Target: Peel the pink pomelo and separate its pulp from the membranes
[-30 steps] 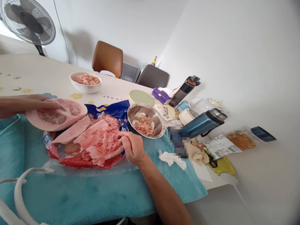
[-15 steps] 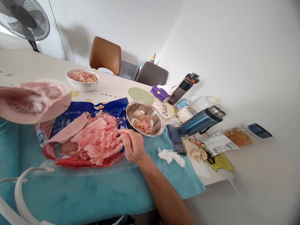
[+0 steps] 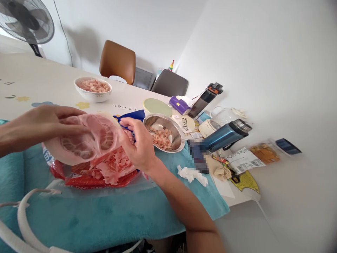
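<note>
The left hand (image 3: 48,121) clasps the fruit (image 3: 97,138), whose long axis runs roughly eight-to-two o'clock. The right hand (image 3: 142,147), loosely open, seemingly touches its three-o'clock end.

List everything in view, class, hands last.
fan: 1, grey, back left
chairs: 2, brown and grey, back
table: 1, cream, under towel
towel: 1, teal, under bag
bag: 1, red and blue, under peel
peel: 1 heap, pink, on bag
bowls: 2, white and silver, near bag
pulp: 2 heaps, pink, in bowls
disc: 1, green, beside box
box: 1, purple, beside disc
bottles: 2, black and blue, right
kettle: 1, clear, between bottles
tissue: 1, white, on towel
cables: uncounted, white, front left
clutter: uncounted, mixed, right end
fruit: 1, pink, in left hand
left hand: 1, bare, holding fruit
right hand: 1, bare, at fruit
</note>
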`<state>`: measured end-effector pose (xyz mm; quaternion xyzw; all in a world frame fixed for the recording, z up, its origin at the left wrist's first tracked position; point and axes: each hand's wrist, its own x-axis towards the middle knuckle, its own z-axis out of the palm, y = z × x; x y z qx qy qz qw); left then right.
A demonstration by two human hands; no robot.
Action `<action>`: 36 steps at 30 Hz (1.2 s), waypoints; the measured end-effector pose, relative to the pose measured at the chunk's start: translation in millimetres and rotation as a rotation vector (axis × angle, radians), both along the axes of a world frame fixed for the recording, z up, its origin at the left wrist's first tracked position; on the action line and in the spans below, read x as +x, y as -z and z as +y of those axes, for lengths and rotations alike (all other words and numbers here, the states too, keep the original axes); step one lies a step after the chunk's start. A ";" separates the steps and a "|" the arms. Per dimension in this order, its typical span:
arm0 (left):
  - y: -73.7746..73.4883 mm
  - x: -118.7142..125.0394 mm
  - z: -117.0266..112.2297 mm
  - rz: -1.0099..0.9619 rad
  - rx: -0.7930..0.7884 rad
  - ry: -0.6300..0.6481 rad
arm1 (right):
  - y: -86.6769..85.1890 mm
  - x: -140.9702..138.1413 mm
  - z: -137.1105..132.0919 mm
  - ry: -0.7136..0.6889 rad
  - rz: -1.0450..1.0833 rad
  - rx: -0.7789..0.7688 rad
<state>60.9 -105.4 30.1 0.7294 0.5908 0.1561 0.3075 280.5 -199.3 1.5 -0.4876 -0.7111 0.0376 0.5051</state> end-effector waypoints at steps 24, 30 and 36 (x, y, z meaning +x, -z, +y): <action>31.5 -0.8 3.1 -0.005 -0.087 0.181 | 7.3 -24.2 24.2 -0.171 -0.464 -0.118; 40.5 -5.5 4.1 -0.036 -0.032 0.326 | 8.3 -23.6 24.9 -0.188 -0.409 -0.139; 36.6 -4.6 1.6 0.081 0.182 0.444 | 12.1 -27.5 26.5 -0.165 -0.445 -0.071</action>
